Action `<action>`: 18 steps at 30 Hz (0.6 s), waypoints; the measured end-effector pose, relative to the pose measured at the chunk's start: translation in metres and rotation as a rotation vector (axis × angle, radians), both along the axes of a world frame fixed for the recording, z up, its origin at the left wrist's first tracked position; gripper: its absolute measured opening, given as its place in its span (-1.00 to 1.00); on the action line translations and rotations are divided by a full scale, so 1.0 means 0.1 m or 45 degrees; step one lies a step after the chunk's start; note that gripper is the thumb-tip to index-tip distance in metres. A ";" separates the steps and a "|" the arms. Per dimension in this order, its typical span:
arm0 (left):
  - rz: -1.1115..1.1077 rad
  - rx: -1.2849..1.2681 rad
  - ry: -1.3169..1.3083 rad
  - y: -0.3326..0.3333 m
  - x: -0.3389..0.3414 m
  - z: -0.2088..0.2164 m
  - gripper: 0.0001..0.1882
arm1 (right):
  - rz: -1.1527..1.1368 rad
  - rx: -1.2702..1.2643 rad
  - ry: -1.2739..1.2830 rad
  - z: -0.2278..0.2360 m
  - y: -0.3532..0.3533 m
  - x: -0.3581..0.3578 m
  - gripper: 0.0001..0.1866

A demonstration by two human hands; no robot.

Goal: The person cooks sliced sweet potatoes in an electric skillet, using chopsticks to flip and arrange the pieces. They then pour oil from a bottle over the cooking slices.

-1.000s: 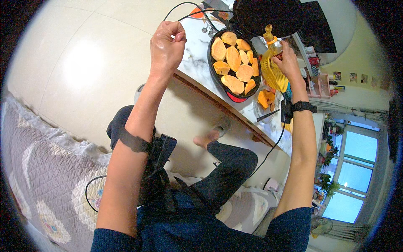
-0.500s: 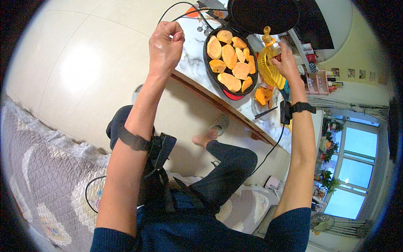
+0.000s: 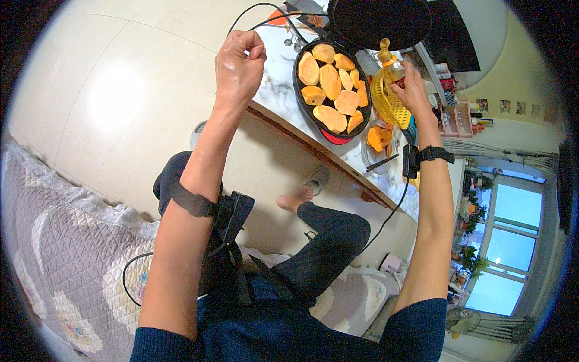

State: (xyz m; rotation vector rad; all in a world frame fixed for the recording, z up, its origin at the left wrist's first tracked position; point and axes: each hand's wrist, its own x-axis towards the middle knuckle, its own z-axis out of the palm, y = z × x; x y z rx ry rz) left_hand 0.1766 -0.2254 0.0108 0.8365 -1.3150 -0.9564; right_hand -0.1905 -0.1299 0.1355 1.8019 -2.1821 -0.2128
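Note:
My left hand [image 3: 239,66] is closed in a fist beside the table's edge, left of a black electric pan; nothing shows sticking out of it. Orange-yellow slices [image 3: 330,81], apparently sweet potato, lie in one layer in the pan [image 3: 300,99]. On the pan's right, my right hand [image 3: 414,90] has its thumb and fingers around a bottle [image 3: 394,65] with a yellow collar and a raised flip cap. A yellow plastic basket [image 3: 391,108] stands right against that bottle and hides part of it.
The pan's round black lid [image 3: 380,24] stands raised behind it. Near the basket, a bowl [image 3: 369,158] holds orange pieces [image 3: 379,139], with a dark-handled utensil [image 3: 382,161] across it. A black cable [image 3: 265,5] runs over the table. A quilted bed cover [image 3: 66,241] lies at left.

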 end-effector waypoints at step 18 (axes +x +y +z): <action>-0.017 0.014 -0.003 0.02 -0.03 0.01 -0.85 | -0.102 0.092 -0.004 0.07 0.02 -0.01 -0.23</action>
